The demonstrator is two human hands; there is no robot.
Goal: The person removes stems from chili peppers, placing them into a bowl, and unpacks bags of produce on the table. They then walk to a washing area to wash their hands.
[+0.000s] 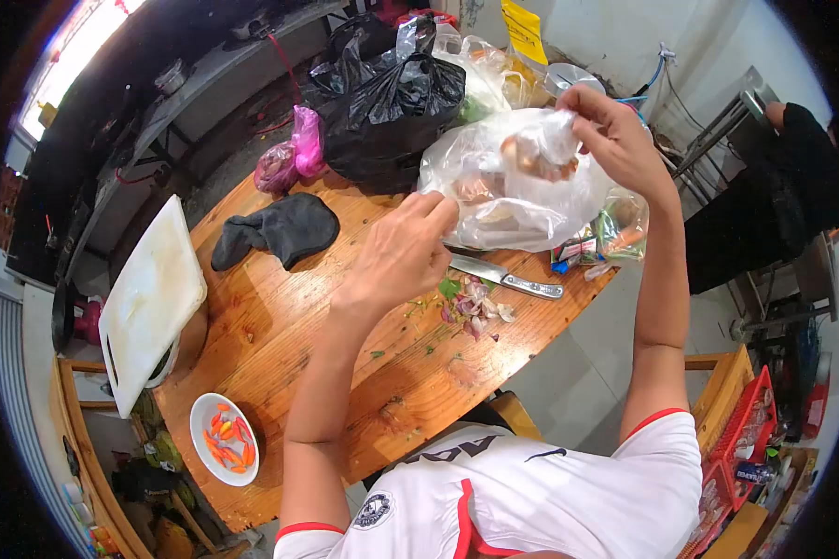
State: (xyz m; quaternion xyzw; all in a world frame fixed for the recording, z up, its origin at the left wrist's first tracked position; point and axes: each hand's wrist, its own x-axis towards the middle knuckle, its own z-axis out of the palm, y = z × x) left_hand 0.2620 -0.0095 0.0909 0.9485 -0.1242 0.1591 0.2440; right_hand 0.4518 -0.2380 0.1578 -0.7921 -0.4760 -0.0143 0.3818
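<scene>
A clear plastic bag (541, 210) with brownish, onion-like items inside stands at the table's far right edge. My right hand (615, 135) is closed in a pinch on the top of the bag and pulls it up. On the bag's left side, my left hand (405, 244) has its fingers closed at the edge of the plastic; the fingertips are partly hidden. Just below the bag lies a knife (531, 285) with a grey handle. Beside the knife is a small heap of purplish-white peelings (475, 307) with bits of green leaf.
A black plastic bag (391, 112) and a pink bag (308, 140) stand at the back. A dark cloth (284, 228) lies left. A white cutting board (154, 298) leans over a pot, near a bowl (196, 436) of chillies in water. Another person (764, 196) is at right.
</scene>
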